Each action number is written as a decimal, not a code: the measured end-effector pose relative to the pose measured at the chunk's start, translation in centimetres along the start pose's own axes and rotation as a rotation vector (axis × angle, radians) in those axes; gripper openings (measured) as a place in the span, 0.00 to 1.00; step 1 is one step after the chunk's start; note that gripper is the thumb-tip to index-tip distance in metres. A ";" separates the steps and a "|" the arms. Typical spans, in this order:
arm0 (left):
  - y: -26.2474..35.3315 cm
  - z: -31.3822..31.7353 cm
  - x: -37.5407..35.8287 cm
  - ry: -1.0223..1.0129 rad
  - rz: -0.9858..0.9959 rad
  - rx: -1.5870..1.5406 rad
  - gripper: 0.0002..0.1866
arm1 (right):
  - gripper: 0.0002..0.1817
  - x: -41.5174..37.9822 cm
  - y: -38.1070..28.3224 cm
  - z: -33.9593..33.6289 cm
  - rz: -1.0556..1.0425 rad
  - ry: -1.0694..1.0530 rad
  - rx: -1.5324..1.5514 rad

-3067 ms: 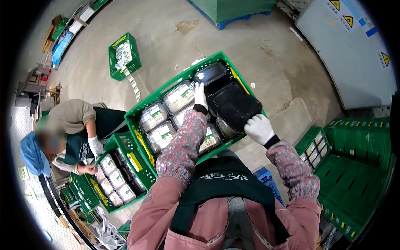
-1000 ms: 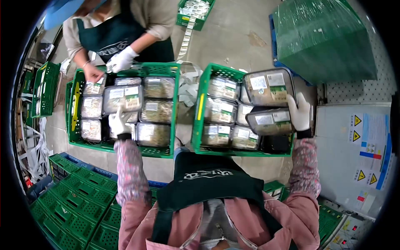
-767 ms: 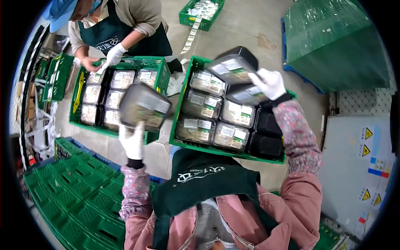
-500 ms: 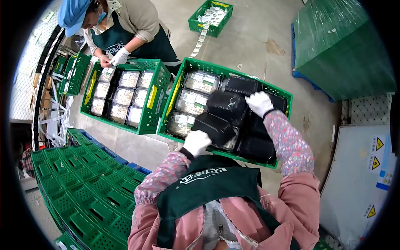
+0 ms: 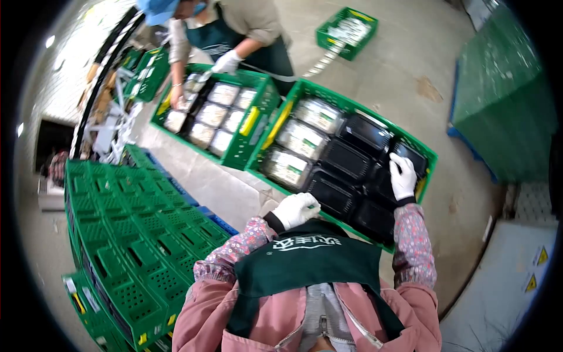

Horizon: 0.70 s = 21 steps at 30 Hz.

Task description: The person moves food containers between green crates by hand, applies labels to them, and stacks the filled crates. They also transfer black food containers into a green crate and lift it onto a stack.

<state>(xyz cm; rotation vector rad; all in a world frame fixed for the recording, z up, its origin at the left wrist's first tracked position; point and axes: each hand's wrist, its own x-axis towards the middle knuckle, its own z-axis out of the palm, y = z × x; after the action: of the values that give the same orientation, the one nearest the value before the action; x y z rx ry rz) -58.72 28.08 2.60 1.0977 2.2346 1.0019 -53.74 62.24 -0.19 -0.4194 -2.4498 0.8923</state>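
Note:
In front of me a green plastic crate (image 5: pixel 346 101) holds packed food boxes. On its left side, clear-lidded boxes (image 5: pixel 302 139) with white and green labels stand in a column. Black plastic food boxes (image 5: pixel 346 158) fill the rest in rows, their dark faces up. My left hand (image 5: pixel 296 210), in a white glove, is at the crate's near rim beside a black box, its fingers loosely curved around nothing. Over the boxes on the right side is my right hand (image 5: pixel 402 176), also gloved, fingers bent and apart, fingertips at a black box (image 5: pixel 411 157).
A co-worker (image 5: pixel 237 35) reaches into another green crate (image 5: pixel 264 111) of lidded boxes at left. Behind, a small crate (image 5: pixel 350 33) holds a strip of labels (image 5: pixel 324 61). Stacked green crates (image 5: pixel 135 234) stand at lower left, a wrapped green stack (image 5: pixel 498 105) at right.
The overlapping, tilted black boxes now lie level in rows. My left hand has let go of one and drawn back to the rim. The view has swung left; the co-worker's hands have moved apart.

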 end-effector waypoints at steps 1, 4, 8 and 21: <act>0.1 0.0 -0.7 0.041 -0.034 -0.011 0.09 | 0.08 -0.1 -0.9 0.0 0.002 0.013 0.038; 0.0 -0.9 -3.2 0.190 -0.098 -0.071 0.09 | 0.10 1.3 -5.4 1.7 -0.074 -0.010 0.239; -1.2 -3.8 -6.3 0.302 -0.167 0.028 0.09 | 0.11 3.1 -13.0 6.6 -0.106 -0.111 0.438; -20.7 -20.3 -22.5 0.833 -0.679 -0.378 0.08 | 0.17 2.8 -34.8 43.8 0.144 -0.722 0.958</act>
<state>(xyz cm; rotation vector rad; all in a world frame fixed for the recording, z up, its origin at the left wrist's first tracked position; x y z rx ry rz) -69.01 -7.10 1.24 -0.3312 2.5288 1.6211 -83.97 15.36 -5.16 0.1151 -2.1677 2.4181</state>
